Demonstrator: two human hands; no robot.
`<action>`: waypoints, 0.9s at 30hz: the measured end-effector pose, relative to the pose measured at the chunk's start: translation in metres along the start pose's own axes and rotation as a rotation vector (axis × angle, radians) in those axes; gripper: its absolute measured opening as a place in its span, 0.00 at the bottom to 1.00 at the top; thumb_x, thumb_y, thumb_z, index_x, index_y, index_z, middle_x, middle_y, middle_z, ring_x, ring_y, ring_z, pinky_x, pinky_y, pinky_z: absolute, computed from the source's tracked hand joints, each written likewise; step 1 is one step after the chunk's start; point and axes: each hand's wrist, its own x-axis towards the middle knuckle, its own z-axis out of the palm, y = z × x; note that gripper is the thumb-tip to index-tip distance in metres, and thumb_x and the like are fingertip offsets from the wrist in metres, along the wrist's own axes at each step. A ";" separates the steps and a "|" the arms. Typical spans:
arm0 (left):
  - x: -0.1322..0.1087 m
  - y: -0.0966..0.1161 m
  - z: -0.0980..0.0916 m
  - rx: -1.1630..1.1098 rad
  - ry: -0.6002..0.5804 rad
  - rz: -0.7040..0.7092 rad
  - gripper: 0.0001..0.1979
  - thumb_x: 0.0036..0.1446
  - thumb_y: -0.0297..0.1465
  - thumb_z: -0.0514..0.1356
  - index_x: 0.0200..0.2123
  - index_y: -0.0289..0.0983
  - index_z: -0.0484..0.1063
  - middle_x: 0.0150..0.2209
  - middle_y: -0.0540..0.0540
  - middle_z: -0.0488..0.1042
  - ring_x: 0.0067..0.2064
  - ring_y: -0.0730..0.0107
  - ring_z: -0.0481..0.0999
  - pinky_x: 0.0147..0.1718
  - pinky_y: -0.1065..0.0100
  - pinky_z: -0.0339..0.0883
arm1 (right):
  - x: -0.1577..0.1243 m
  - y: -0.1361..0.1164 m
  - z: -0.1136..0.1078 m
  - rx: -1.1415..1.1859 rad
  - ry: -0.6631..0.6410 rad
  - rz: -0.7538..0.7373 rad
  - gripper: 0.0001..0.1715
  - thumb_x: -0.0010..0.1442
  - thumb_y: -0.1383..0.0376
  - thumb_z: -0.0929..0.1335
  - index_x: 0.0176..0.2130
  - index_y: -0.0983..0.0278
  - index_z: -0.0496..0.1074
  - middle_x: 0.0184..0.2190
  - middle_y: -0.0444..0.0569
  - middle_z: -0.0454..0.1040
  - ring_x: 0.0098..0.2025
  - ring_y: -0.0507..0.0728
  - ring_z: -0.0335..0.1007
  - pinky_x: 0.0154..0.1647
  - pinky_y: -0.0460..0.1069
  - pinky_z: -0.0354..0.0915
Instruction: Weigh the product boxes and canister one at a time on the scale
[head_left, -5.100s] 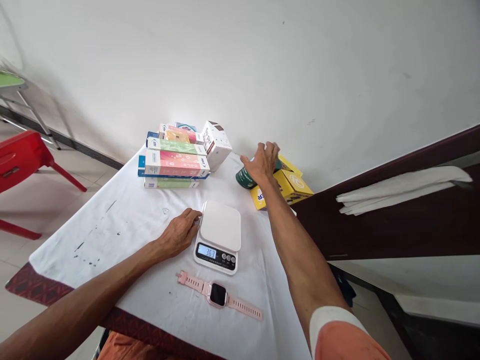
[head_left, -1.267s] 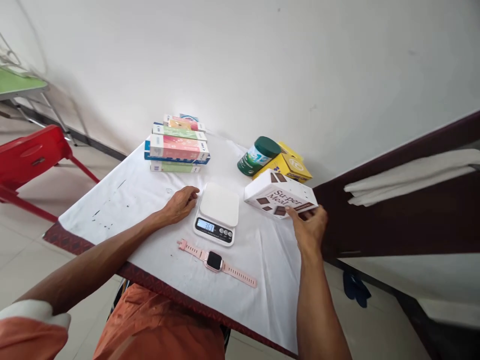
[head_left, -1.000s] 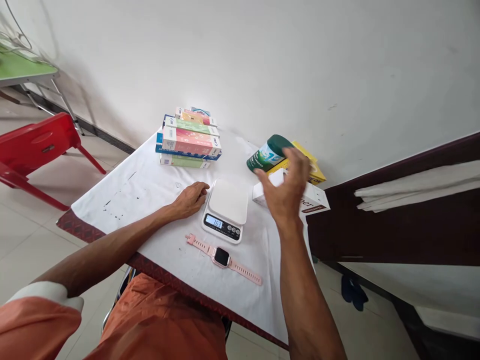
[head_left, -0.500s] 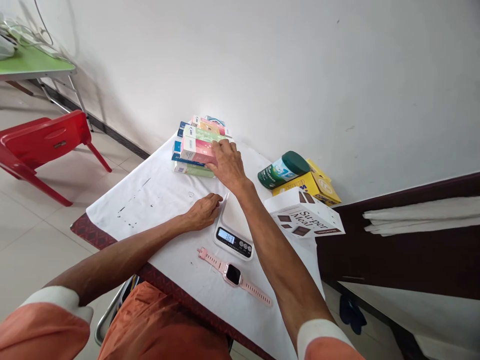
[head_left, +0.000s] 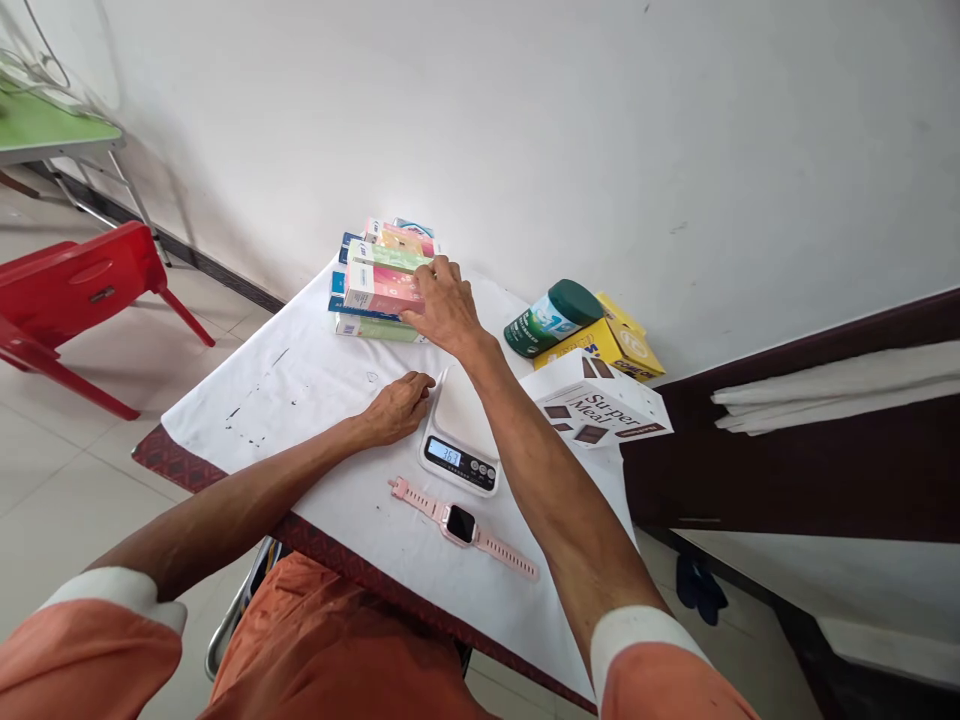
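Note:
My right hand (head_left: 447, 307) reaches to the stack at the back and grips the right end of a pink box (head_left: 385, 291), thumb in front and fingers over the top. Against its far side lies a light green box (head_left: 390, 257); below are a blue box (head_left: 337, 292) and a pale green box (head_left: 375, 327). My left hand (head_left: 398, 408) rests on the cloth with its fingers curled, beside the left edge of a white digital scale (head_left: 459, 472). The scale's display is lit and appears to read 363. My right forearm covers part of its platform.
A pink-strapped smartwatch (head_left: 460, 524) lies in front of the scale. To the right are a green canister (head_left: 553, 318), a yellow box (head_left: 616, 348) and a white Su-per Meal box (head_left: 604, 405). A wall stands behind the table; a red chair (head_left: 90, 300) is at the left.
The view has shifted slightly, so everything sits a little further left and higher. My right hand stays on the pink box and my left hand beside the scale.

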 end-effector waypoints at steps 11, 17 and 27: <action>0.003 0.000 -0.006 0.040 -0.012 0.005 0.18 0.62 0.23 0.55 0.54 0.35 0.73 0.47 0.39 0.80 0.47 0.59 0.81 0.53 0.56 0.77 | -0.057 0.009 -0.050 0.075 0.086 0.076 0.24 0.61 0.59 0.78 0.51 0.58 0.67 0.52 0.56 0.75 0.56 0.70 0.70 0.55 0.66 0.69; 0.007 0.004 -0.014 -0.162 -0.001 -0.143 0.18 0.62 0.23 0.52 0.53 0.34 0.73 0.45 0.41 0.82 0.39 0.66 0.82 0.45 0.62 0.78 | -0.149 0.051 -0.071 0.108 0.095 0.171 0.25 0.58 0.55 0.80 0.45 0.57 0.67 0.45 0.51 0.76 0.49 0.67 0.73 0.48 0.60 0.68; 0.012 0.011 -0.028 -0.163 -0.001 -0.216 0.12 0.61 0.26 0.53 0.43 0.37 0.75 0.30 0.50 0.79 0.33 0.65 0.78 0.39 0.65 0.74 | -0.187 0.044 -0.030 0.037 -0.133 0.240 0.23 0.62 0.53 0.79 0.46 0.59 0.70 0.48 0.56 0.79 0.52 0.68 0.73 0.46 0.57 0.64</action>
